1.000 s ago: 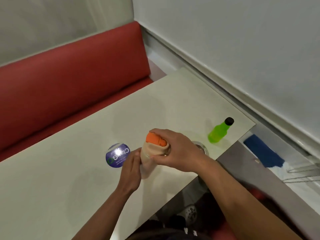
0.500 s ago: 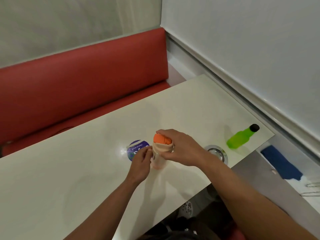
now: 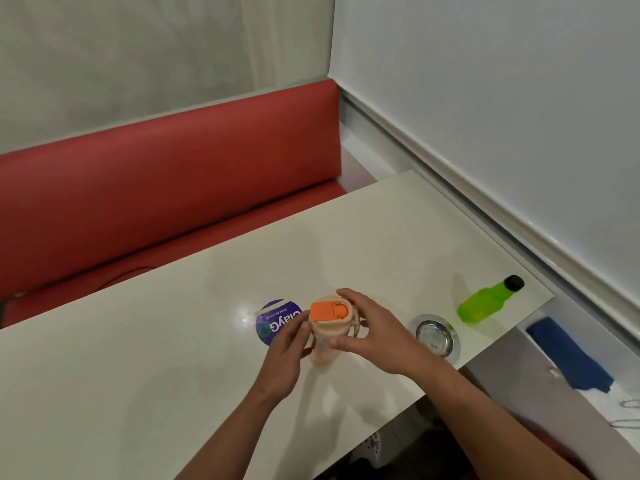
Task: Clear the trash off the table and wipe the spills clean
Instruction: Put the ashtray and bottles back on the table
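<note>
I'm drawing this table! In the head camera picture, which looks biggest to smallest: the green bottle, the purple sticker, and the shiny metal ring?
1. Green bottle
2. Purple sticker, partly hidden by the left hand
3. Metal ring

The sticker and ring look nearly alike, so that order is unsure.

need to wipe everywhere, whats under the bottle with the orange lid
The bottle stands upright on the white table, gripped by the left hand and right hand. Its base is covered by the hands; the purple round sticker lies beside it.
</note>
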`<state>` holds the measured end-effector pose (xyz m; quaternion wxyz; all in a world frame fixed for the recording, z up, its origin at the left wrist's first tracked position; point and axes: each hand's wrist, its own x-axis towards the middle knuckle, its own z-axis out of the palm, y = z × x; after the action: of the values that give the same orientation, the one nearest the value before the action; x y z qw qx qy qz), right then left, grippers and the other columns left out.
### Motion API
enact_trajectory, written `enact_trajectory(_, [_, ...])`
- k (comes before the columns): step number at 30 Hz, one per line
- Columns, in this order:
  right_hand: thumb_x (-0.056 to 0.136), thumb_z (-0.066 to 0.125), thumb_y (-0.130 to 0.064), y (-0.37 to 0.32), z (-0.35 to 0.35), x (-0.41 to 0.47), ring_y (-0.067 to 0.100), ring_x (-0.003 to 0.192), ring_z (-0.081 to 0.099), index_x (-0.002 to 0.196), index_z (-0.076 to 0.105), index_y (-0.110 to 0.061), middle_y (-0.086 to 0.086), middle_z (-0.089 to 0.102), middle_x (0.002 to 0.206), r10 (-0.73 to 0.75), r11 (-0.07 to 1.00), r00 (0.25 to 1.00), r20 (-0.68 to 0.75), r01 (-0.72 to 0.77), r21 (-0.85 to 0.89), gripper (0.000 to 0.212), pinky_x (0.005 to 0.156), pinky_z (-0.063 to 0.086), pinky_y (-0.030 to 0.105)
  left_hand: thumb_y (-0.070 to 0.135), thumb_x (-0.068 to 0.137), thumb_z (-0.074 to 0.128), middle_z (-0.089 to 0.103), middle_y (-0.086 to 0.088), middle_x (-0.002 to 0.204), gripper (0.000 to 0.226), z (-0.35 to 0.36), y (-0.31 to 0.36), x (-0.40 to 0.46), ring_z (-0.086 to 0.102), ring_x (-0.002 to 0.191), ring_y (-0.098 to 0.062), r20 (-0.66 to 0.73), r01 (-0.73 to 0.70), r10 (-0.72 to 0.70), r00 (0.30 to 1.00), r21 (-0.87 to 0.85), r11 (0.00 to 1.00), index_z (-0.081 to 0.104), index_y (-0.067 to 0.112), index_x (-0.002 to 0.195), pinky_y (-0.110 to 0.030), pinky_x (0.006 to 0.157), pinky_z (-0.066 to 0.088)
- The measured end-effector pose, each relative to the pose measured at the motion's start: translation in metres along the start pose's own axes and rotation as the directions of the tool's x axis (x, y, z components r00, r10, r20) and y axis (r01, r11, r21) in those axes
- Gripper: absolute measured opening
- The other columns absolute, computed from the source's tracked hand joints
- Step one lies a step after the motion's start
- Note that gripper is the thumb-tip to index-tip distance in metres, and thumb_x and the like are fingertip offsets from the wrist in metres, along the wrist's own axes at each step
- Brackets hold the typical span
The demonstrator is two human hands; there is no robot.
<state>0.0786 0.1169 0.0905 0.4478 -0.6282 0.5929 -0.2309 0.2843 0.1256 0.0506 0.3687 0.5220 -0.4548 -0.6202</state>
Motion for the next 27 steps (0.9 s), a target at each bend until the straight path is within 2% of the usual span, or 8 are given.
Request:
enact_trajectory(7, [0.075,0.09,-0.028,-0.004,-0.009,0.024,0.008,0.122,0.059,0.137,0.055,-0.034,-0.019,0.063,0.127,-0.036,0.989,0.997,0.068,0.025,0.144,0.072,0.096,0.057,0.035,0.053,0.097,0.042,0.066,0.031,0.117,0.036,0.009,0.016,0.008,0.061,0.114,0.004,-0.061,0.022,-0.021,0.998,0.003,1.0,0.061,0.041,0.126,-0.026,0.092,0.056])
enact_trajectory(9, [0.077,0.089,-0.024,-0.01,-0.015,0.039,0.01,0.119,0.061,0.135,0.058,-0.032,-0.015,0.066,0.125,-0.075,0.988,0.994,0.085,0.063,0.138,0.066,0.096,0.057,0.036,0.045,0.105,0.039,0.067,0.032,0.109,0.028,0.009,0.023,0.018,0.063,0.11,0.002,-0.096,0.035,-0.035,0.995,-0.002,0.999,0.063,0.041,0.121,-0.025,0.089,0.056])
enact_trajectory(11, [0.079,0.087,-0.026,-0.019,-0.021,0.055,0.008,0.116,0.062,0.13,0.06,-0.035,-0.015,0.067,0.121,-0.111,0.989,0.988,0.108,0.099,0.109,0.059,0.097,0.055,0.032,0.035,0.109,0.039,0.07,0.021,0.102,0.029,0.008,0.028,0.029,0.066,0.107,-0.01,-0.139,0.05,-0.051,0.989,-0.015,0.999,0.067,0.033,0.114,-0.029,0.089,0.057])
enact_trajectory(13, [0.079,0.087,-0.028,-0.028,-0.028,0.071,0.007,0.112,0.063,0.127,0.062,-0.035,-0.016,0.068,0.117,-0.128,0.99,0.982,0.136,0.119,0.077,0.054,0.098,0.052,0.027,0.031,0.11,0.037,0.07,0.007,0.105,0.032,0.007,0.031,0.042,0.065,0.109,-0.021,-0.17,0.048,-0.045,0.984,0.012,0.999,0.068,0.026,0.112,-0.037,0.092,0.058])
enact_trajectory(15, [0.079,0.087,-0.028,-0.033,-0.033,0.089,0.006,0.112,0.062,0.127,0.062,-0.031,-0.015,0.068,0.117,-0.141,0.99,0.977,0.159,0.135,0.05,0.054,0.098,0.049,0.024,0.03,0.11,0.035,0.069,0.001,0.11,0.033,0.005,0.035,0.057,0.064,0.11,-0.022,-0.202,0.03,-0.018,0.979,0.055,0.998,0.068,0.027,0.111,-0.043,0.096,0.056])
enact_trajectory(21, [0.083,0.084,-0.025,-0.05,-0.046,0.139,0.006,0.116,0.057,0.135,0.054,-0.028,-0.01,0.062,0.126,-0.162,0.985,0.969,0.185,0.169,-0.024,0.06,0.094,0.043,0.015,0.033,0.11,0.032,0.069,0.01,0.112,0.034,-0.005,0.054,0.101,0.063,0.111,-0.015,-0.227,-0.057,0.08,0.971,0.105,0.993,0.066,0.033,0.11,-0.049,0.103,0.051])
enact_trajectory(25, [0.084,0.083,-0.019,-0.053,-0.056,0.163,-0.001,0.106,0.058,0.136,0.055,-0.02,-0.005,0.064,0.125,-0.154,0.985,0.969,0.193,0.166,-0.044,0.059,0.086,0.043,0.006,0.03,0.11,0.032,0.066,0.006,0.112,0.033,-0.006,0.064,0.126,0.061,0.111,-0.016,-0.221,-0.072,0.101,0.97,0.137,0.988,0.065,0.032,0.106,-0.053,0.104,0.049])
enact_trajectory(27, [0.083,0.084,-0.018,-0.054,-0.06,0.171,-0.003,0.103,0.059,0.135,0.057,-0.019,-0.007,0.065,0.122,-0.149,0.986,0.972,0.181,0.159,-0.042,0.058,0.084,0.044,0.006,0.028,0.11,0.031,0.065,0.007,0.109,0.033,-0.003,0.073,0.133,0.06,0.107,-0.012,-0.22,-0.073,0.1,0.97,0.131,0.989,0.063,0.032,0.104,-0.051,0.104,0.05])
